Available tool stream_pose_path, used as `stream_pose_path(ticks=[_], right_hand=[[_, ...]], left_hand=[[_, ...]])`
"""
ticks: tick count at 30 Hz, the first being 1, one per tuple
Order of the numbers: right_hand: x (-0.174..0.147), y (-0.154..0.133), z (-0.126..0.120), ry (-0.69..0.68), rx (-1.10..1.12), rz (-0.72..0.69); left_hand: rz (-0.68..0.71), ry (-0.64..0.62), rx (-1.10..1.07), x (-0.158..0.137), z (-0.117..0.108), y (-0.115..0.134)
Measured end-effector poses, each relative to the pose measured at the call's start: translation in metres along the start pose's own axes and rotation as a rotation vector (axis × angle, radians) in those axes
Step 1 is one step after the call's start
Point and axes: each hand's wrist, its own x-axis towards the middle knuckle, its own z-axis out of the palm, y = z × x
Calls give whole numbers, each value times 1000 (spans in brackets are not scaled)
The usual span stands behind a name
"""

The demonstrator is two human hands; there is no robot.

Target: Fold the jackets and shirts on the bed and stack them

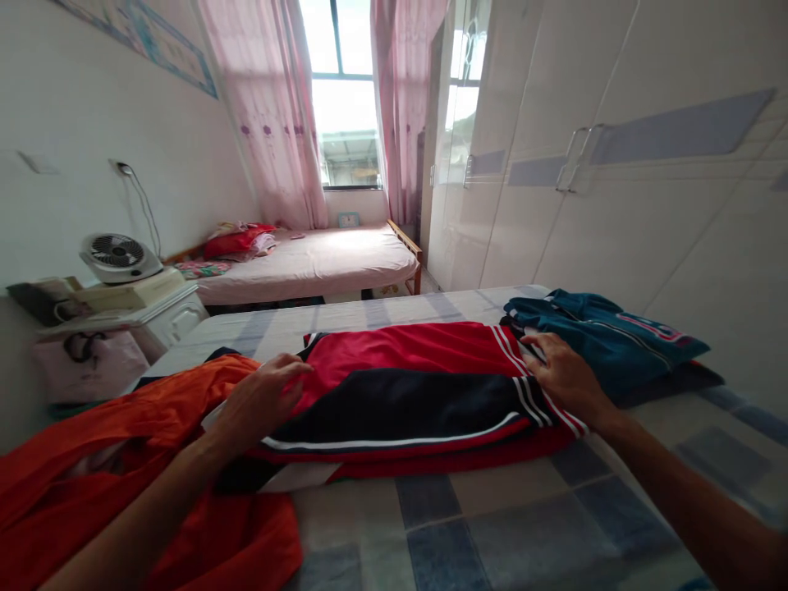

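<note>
A red and navy sports jacket (pixel 406 353) with white stripes lies folded across the bed in front of me, one navy sleeve (pixel 424 406) laid lengthwise over it. My left hand (pixel 264 402) is at the jacket's left end, fingers loosely bent and apart over the cloth. At the striped right end, my right hand (pixel 563 373) has its fingers spread against the edge; neither hand shows a clear grip. Beneath my left forearm spreads a rumpled orange garment (pixel 203 394). Just beyond my right hand sits a folded teal zip jacket (pixel 607 328).
The bed carries a blue-and-white checked sheet (pixel 486 525). Behind it stands a second bed (pixel 308 263) with a red bundle (pixel 237 240). A fan (pixel 120 254) tops the cabinet (pixel 178 320) at left, near a pink bag (pixel 92 365). A white wardrobe (pixel 616 238) lines the right side.
</note>
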Motion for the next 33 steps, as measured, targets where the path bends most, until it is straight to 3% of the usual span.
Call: stream_pose_path(ticks=[2, 8, 14, 18, 24, 29, 31, 33], right_hand=[[32, -1, 13, -70, -15, -55], [109, 9, 70, -383, -132, -67], [137, 16, 96, -536, -173, -76], [137, 12, 93, -515, -216, -45], [124, 1, 62, -289, -212, -17], [71, 9, 29, -26, -140, -198], [41, 18, 20, -55, -114, -244], [17, 28, 14, -182, -66, -278]], left_hand=[[-52, 9, 5, 37, 5, -16], [-125, -175, -70, 124, 40, -60], [-81, -338, -232, 152, 57, -68], [-57, -357, -147, 159, 54, -67], [-17, -139, -50, 135, 20, -50], [212, 122, 170, 65, 2, -26], [297, 104, 184, 32, 3, -18], [329, 13, 133, 7, 5, -12]])
